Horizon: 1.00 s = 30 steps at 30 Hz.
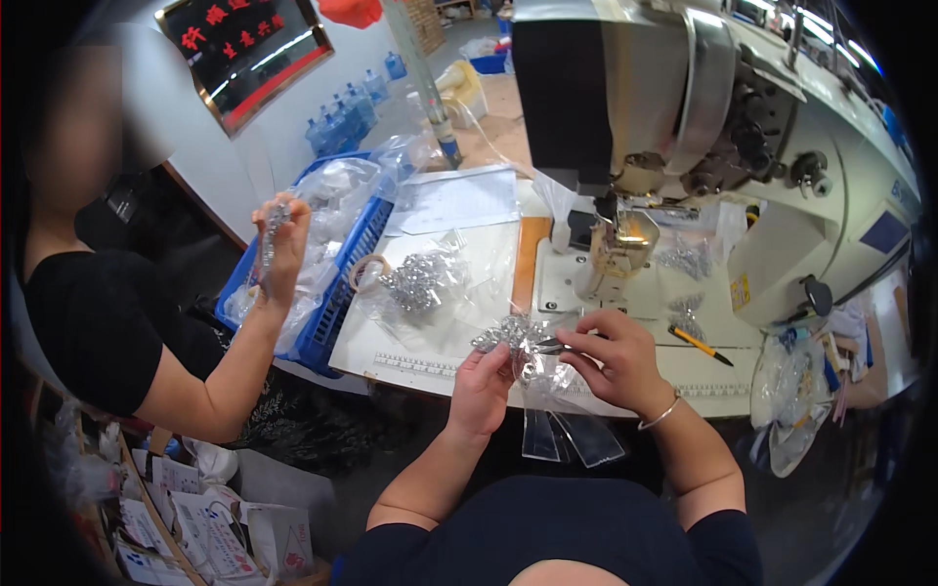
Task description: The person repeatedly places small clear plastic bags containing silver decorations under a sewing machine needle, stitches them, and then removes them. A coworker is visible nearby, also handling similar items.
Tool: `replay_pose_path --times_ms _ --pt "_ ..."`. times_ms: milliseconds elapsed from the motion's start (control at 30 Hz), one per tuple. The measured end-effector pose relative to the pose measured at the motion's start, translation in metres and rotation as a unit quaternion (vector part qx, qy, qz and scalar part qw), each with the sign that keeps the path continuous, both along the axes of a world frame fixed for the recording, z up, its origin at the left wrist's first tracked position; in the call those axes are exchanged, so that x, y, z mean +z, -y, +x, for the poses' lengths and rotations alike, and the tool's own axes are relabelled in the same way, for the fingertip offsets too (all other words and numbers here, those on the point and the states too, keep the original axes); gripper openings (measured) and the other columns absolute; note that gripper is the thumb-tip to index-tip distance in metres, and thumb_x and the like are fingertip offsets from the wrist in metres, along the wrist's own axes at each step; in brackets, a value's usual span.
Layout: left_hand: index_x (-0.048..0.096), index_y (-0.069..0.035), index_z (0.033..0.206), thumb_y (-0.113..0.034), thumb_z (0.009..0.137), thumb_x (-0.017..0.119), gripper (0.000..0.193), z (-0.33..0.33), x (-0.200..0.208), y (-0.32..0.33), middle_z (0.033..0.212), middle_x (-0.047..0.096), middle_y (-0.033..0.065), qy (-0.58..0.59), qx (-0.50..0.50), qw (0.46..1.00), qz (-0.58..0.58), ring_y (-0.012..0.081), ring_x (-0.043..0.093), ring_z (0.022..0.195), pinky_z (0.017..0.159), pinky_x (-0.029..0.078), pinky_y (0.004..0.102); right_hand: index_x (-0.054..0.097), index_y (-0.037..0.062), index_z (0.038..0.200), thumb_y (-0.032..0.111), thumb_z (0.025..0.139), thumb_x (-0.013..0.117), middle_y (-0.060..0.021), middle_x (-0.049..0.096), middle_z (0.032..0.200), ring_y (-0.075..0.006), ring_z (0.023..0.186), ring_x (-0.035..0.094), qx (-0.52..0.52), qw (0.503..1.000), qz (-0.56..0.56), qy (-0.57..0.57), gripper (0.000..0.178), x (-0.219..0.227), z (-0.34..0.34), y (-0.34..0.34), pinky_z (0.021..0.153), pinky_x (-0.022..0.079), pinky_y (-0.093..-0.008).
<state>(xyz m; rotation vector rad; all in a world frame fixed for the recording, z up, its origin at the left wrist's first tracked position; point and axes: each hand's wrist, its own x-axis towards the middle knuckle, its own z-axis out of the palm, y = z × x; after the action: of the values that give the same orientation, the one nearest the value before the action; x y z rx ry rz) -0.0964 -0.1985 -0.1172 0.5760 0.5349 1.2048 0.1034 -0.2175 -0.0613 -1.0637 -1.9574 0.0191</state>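
Between the thumb and fingers of my left hand (483, 393) is a silver, glittering beaded piece (500, 333), held over the table's front edge. Clear plastic strips (543, 436) hang below it. My right hand (621, 365) is closed on a small dark pointed tool (551, 345), its tip against the beaded piece; whether it is tweezers or snips I cannot tell. Left of my hands, a clear bag of silver beaded pieces (422, 281) lies on the white table (391, 337). More silver pieces (687, 314) rest to the right, near a yellow and black pen (703, 347).
A sewing machine (821, 195) stands just beyond my hands, its needle area (618, 249) close by. White papers (459, 199), a tape roll (368, 272) and a blue crate (332, 322) of plastic bags are to the left. Another person's raised hand (281, 249) holds a silver piece.
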Motion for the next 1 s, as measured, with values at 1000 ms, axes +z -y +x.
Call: replay_pose_path --times_ms 1000 --pt "0.053 -0.001 0.113 -0.014 0.092 0.05 0.025 -0.006 0.001 0.005 0.108 0.061 0.0104 0.024 0.011 0.996 0.09 0.0189 0.059 0.099 0.086 0.048 0.0348 0.065 0.0057 0.088 0.006 0.067 0.073 -0.0103 0.058 0.086 -0.0253 0.078 0.059 -0.054 0.988 -0.085 -0.113 0.023 -0.031 0.025 0.007 0.065 0.047 -0.0301"
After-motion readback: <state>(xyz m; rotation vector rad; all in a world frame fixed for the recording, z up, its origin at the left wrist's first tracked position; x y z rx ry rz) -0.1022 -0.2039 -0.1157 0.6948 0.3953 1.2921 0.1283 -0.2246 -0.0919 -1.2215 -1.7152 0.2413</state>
